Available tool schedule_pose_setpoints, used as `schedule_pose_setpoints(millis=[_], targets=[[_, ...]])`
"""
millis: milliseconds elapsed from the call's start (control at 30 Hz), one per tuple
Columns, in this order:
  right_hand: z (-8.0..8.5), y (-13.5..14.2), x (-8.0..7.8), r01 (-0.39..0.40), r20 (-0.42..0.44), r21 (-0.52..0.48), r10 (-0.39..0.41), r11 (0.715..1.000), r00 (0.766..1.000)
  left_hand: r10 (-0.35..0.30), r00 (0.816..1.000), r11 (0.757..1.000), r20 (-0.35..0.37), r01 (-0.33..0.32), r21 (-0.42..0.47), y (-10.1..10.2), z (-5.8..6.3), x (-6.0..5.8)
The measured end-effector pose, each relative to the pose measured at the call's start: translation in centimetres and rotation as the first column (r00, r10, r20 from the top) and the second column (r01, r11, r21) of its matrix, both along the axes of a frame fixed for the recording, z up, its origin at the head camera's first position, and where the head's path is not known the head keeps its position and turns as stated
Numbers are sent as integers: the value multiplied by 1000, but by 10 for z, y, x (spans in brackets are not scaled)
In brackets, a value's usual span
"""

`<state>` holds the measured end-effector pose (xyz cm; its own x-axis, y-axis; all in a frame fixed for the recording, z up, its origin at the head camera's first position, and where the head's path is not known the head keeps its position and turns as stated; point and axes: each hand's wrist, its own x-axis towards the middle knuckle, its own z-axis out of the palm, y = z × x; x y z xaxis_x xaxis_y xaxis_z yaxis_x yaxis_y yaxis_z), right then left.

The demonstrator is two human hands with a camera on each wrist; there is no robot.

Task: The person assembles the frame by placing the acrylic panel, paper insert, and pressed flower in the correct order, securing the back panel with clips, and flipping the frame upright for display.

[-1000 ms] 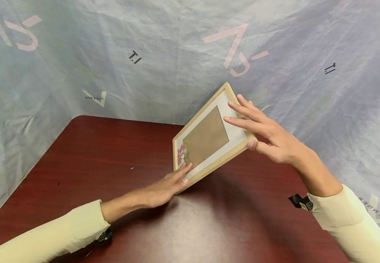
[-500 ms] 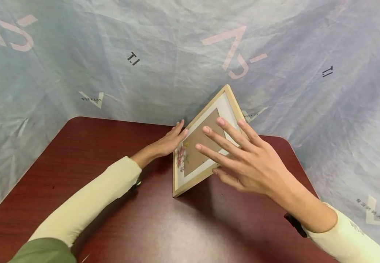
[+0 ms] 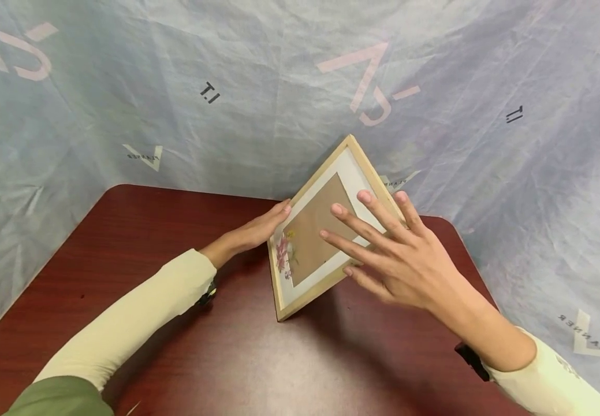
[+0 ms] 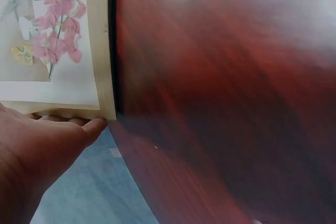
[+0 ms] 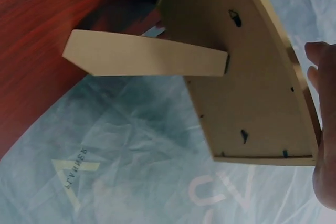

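Observation:
A picture frame (image 3: 320, 225) with a light wooden border, a white mat and pink pressed flowers (image 3: 283, 257) stands tilted on the table, its near corner low on the surface. My left hand (image 3: 252, 231) lies against its left edge; the left wrist view shows the fingers (image 4: 89, 129) extended along that edge. My right hand (image 3: 401, 260) is at the right side, fingers spread across the front; whether they touch it I cannot tell. In the right wrist view the brown back (image 5: 252, 93) shows small metal hangers and a swung-out support leg (image 5: 147, 53).
The dark red table (image 3: 216, 358) has a glossy top and casts back light near the front. Behind and beside it hangs a grey-blue printed cloth (image 3: 258, 86), close to the frame's far side.
My left hand went from the frame's near lower corner to its far left edge. My right hand came off the upper right edge and moved nearer. The frame turned slightly.

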<state>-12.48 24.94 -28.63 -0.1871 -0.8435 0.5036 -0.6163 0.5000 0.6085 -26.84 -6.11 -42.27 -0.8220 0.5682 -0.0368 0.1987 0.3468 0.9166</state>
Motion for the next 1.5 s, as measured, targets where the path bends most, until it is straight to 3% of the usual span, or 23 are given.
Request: schedule_pose_setpoints(millis=[133, 300, 433, 567, 667, 833, 933, 1033, 1200, 1500], targets=[[-2, 5, -10, -4, -23, -40, 3, 999, 1000, 1, 1000, 999, 16, -2, 38, -11, 1, 12], [-7, 9, -31, -28, 13, -135, 30, 991, 999, 1, 998, 997, 67, -6, 83, -30, 1, 33], [-11, 10, -54, -68, 71, -263, 89, 962, 993, 17, 994, 995, 106, -27, 96, -45, 3, 51], [-11, 8, -75, -42, 171, -360, 110, 932, 979, 35, 991, 992, 129, -50, 117, -54, 4, 69], [-8, 5, -88, 15, 283, -398, 107, 917, 953, 56, 988, 990, 142, -74, 120, -58, 6, 83], [1, -5, -109, 92, 442, -426, 119, 900, 889, 106, 982, 986, 154, -125, 115, -61, 8, 106], [5, -11, -121, 110, 496, -444, 142, 889, 856, 132, 977, 981, 165, -152, 117, -58, 10, 119], [8, -15, -132, 119, 517, -464, 160, 878, 841, 142, 972, 980, 187, -165, 113, -54, 13, 131], [9, -19, -139, 141, 534, -481, 161, 865, 830, 138, 969, 981, 207, -163, 106, -49, 15, 141], [11, -22, -134, 149, 561, -497, 186, 855, 806, 170, 965, 981, 200, -185, 62, -55, 12, 145]])
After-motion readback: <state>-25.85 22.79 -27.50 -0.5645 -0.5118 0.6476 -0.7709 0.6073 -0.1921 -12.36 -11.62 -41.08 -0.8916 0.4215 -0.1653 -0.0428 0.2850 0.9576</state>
